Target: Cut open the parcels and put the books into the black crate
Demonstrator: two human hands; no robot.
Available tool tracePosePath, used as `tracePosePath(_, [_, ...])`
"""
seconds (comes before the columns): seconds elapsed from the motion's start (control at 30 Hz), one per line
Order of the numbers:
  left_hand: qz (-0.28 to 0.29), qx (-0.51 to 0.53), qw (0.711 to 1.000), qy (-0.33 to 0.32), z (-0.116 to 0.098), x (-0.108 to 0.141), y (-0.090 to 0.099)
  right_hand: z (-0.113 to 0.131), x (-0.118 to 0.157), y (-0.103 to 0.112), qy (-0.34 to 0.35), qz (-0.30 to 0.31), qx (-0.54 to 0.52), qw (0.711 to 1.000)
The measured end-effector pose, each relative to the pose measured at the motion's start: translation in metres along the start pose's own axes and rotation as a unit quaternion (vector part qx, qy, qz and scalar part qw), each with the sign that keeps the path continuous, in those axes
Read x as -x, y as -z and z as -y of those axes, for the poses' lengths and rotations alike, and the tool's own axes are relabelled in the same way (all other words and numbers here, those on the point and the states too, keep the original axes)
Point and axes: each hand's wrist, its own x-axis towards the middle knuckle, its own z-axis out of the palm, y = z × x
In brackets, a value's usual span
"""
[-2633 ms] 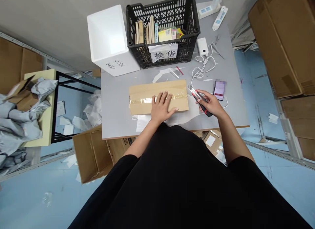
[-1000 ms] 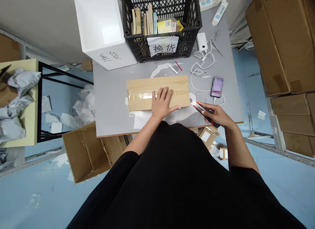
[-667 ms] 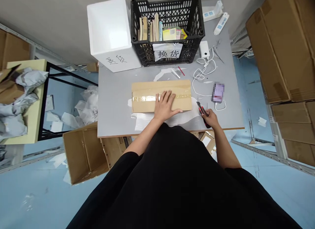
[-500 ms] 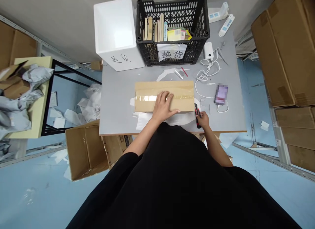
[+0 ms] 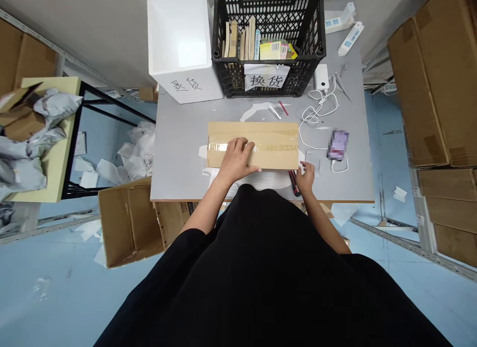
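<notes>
A long cardboard box (image 5: 274, 158) with clear tape along its top lies on the grey table (image 5: 179, 153). Across the left half of its top rests my left hand (image 5: 235, 160), fingers spread and thumb out along the near edge. My right hand (image 5: 305, 177) is beside the box's near right corner, its fingers apart and holding nothing. Just left of that hand, a red and black box cutter (image 5: 294, 183) lies on the table by the box's near edge. White paper sheeting (image 5: 274, 179) sticks out from under the box.
Behind the box stand a white foam bin (image 5: 186, 86) and a black plastic crate (image 5: 268, 58) of books. A phone (image 5: 338, 144) with a white cable (image 5: 313, 116) lies on the right. An open carton (image 5: 130, 222) sits on the floor at left, near a side table (image 5: 69, 143) with parcels.
My right hand has let go of the box cutter, which now lies on the table, and has moved up toward the box's corner. My left hand has shifted slightly left on the box.
</notes>
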Motion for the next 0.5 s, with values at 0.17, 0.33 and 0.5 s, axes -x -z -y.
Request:
tracePosePath(0.17, [0.010, -0.023, 1.000, 0.006, -0.001, -0.004, 0.002, 0.091, -0.033, 0.050, 0.214, 0.032, 0.038, 0.976])
tracePosePath(0.33, [0.035, -0.039, 0.998, 0.016, 0.000, -0.015, 0.005, 0.132, -0.048, 0.066, 0.329, 0.187, 0.090, 0.921])
tracePosePath(0.5, [0.052, -0.042, 0.998, 0.010, 0.001, -0.022, 0.007, 0.133, -0.048, 0.064, 0.345, 0.209, 0.119, 0.907])
